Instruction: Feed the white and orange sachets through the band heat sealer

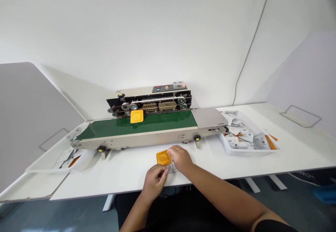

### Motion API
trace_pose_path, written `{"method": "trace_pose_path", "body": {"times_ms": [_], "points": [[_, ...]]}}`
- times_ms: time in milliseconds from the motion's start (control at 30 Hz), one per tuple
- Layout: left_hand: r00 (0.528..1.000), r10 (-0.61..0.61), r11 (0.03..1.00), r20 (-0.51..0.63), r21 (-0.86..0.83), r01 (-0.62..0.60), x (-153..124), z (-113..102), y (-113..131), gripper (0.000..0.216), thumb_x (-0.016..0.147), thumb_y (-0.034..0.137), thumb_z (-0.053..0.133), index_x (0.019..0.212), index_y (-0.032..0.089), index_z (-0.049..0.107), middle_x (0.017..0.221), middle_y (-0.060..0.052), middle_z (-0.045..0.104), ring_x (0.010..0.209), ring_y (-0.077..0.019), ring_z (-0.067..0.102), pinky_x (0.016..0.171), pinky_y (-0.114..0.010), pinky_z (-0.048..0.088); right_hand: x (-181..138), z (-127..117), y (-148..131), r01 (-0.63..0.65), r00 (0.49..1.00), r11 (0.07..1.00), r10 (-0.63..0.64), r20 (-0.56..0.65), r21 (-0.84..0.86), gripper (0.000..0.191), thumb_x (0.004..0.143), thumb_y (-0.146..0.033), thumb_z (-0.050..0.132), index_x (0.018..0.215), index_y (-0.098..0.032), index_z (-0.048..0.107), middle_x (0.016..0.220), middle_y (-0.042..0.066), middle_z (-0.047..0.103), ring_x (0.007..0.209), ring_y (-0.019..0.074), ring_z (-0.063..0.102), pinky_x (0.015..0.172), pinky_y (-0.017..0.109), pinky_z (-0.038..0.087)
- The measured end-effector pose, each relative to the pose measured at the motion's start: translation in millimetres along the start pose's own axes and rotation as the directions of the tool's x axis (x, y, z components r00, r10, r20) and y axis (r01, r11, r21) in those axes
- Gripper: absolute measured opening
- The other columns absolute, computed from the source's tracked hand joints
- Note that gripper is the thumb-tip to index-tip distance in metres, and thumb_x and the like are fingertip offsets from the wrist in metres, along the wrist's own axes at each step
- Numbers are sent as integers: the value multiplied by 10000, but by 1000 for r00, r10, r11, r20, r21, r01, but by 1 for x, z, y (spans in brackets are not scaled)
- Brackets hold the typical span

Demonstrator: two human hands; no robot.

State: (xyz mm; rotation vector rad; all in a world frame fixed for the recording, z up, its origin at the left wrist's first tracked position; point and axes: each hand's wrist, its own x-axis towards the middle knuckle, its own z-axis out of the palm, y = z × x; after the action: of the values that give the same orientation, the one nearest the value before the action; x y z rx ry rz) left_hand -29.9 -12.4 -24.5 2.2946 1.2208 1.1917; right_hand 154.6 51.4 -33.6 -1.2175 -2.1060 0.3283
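A small square orange sachet (163, 157) is in front of me, just above the white table. At its upper right edge, my right hand (181, 158) is closed in a pinch on it. My left hand (154, 180) has its thumb and forefinger pressed together at the lower edge. A white printed sachet (172, 168) shows partly beneath the orange one, between my hands; its rest is hidden. Another orange sachet (137, 116) sits on the green belt (165, 122) of the band sealing machine (149, 93), against the sealing rollers.
A white bin (244, 152) on the right holds many white and orange sachets. On the left, below the belt's end, another white bin (49, 167) holds several more. Black knobs with yellow centres (197, 138) stick out from the conveyor's front. The table's front edge is close to my body.
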Motion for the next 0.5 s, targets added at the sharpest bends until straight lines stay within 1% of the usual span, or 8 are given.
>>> {"method": "trace_pose_path", "body": {"times_ms": [67,100,167,233,267,333,433,500], "points": [[1000,-8,1000,5,-8,8,0,0,0,232,992,268,557,800,198,670,675,-11,645,593,-152,595,587,-245,471,1,-4,1,21,1000,997,-19,-17,73,218,996,-245,544,1116,-225,725,1169,85,750,1151,250,648,1028,392,492],[1000,-11,1000,12,-14,11,0,0,1,228,992,274,558,812,199,678,688,-15,658,603,-155,605,592,-247,480,0,-5,1,46,999,994,-49,20,97,287,963,-289,612,1227,-215,697,1302,101,709,1255,268,607,1097,414,454],[1000,-17,1000,26,-23,17,1,0,2,241,996,286,553,820,199,692,712,-27,686,628,-163,630,612,-255,501,-1,-4,0,86,984,992,-99,147,92,657,850,-384,752,1448,-188,564,1536,140,545,1426,330,475,1194,479,359],[999,-21,999,37,-25,22,1,-1,3,262,1000,299,545,815,200,702,714,-33,697,636,-169,641,623,-262,511,-3,1,-2,85,962,995,-93,258,42,864,781,-434,806,1539,-191,469,1603,153,461,1480,378,399,1219,538,304],[999,-24,999,40,-30,26,1,-1,3,267,1003,303,542,821,201,709,718,-36,702,643,-172,645,630,-267,514,-3,4,-4,78,954,997,-80,288,18,856,783,-437,803,1537,-203,474,1592,145,479,1480,386,397,1217,551,300],[998,-31,998,51,-52,34,0,-2,3,254,1008,301,539,859,204,721,756,-46,720,675,-178,660,660,-279,526,-3,8,-6,67,953,998,-59,298,-16,691,829,-409,770,1462,-221,566,1529,119,560,1449,381,438,1200,547,321],[998,-36,997,45,-71,39,-2,-1,2,240,1006,291,541,845,207,699,751,-36,698,676,-175,640,669,-283,519,0,10,-6,75,969,997,-65,240,-34,341,939,-343,661,1250,-215,715,1403,107,668,1335,336,556,1150,498,382],[999,-36,997,19,-63,37,-3,-2,0,240,1000,284,546,805,205,662,694,-12,628,634,-164,590,625,-270,486,2,8,-5,79,981,997,-76,178,-12,244,1006,-319,567,1135,-227,752,1252,93,742,1197,291,634,1080,452,437]]}}
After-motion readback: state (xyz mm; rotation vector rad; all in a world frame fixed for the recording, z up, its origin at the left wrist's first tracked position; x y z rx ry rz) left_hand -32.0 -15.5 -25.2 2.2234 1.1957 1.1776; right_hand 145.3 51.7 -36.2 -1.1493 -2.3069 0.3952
